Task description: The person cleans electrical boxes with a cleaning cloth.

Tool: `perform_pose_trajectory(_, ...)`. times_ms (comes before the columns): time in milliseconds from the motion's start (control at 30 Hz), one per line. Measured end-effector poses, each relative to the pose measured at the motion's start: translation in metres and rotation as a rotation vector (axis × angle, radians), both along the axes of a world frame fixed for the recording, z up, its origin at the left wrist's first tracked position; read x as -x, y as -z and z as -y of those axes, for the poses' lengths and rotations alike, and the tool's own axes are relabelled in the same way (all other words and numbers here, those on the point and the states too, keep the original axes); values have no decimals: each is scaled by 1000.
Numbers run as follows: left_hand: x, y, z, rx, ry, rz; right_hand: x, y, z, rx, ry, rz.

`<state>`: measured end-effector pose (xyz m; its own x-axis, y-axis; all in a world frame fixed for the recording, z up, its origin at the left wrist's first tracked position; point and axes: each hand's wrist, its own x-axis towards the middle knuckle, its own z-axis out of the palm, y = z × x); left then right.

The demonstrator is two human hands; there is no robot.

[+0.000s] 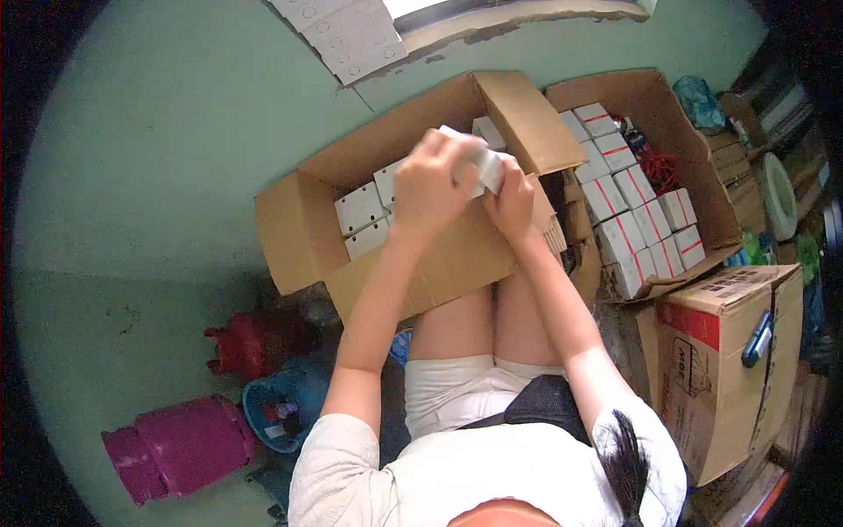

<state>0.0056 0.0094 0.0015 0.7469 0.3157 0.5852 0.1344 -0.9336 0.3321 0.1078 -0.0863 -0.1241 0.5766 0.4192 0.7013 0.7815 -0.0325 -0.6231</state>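
A small white box (490, 170) is held up between my two hands, over the open cardboard box (413, 277) in front of my knees. From the left, my left hand (430, 180) curls over the small box, its fingers smeared by motion. The fingers of my right hand (513, 200) are closed on the right side of the same small box. Beneath my hands, more white boxes (358, 209) with dark round holes stand inside the cardboard box, partly hidden by my left hand and forearm.
To the right, a second cardboard carton (645, 82) holds white boxes with red stripes (634, 186) and red wire (659, 167). Nearer stands a closed carton (702, 386) with a dark blue tool (757, 339) on top. Gas cylinders (189, 443) are at left.
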Motion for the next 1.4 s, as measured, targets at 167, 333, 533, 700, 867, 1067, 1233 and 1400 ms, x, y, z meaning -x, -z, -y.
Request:
perform_pose_trajectory(167,-3,4,-2,35,-184,-48,3,0,-3,-5,-1,116)
perform_pose_trajectory(333,2,3,13,51,22,13,0,13,-3,-28,-4,67)
perform_pose_trajectory(533,7,8,-11,147,-271,-58,3,2,0,16,-8,217)
perform_pose_trajectory(700,14,11,14,-6,107,-9,-2,17,-5,-23,-2,98)
perform_pose_trajectory(867,11,29,-13,199,-159,223,0,-3,-5,-39,1,-344)
perform_pose_trajectory(1067,-2,44,-8,-143,-109,-48,-21,1,-4,-124,-376,-921)
perform_pose_trajectory(1233,-19,57,-24,-649,-133,-199,-11,5,-8,-303,-433,-873)
perform_pose_trajectory(1400,-23,64,-16,-782,-105,-478,-9,-5,-5,-182,-302,-868)
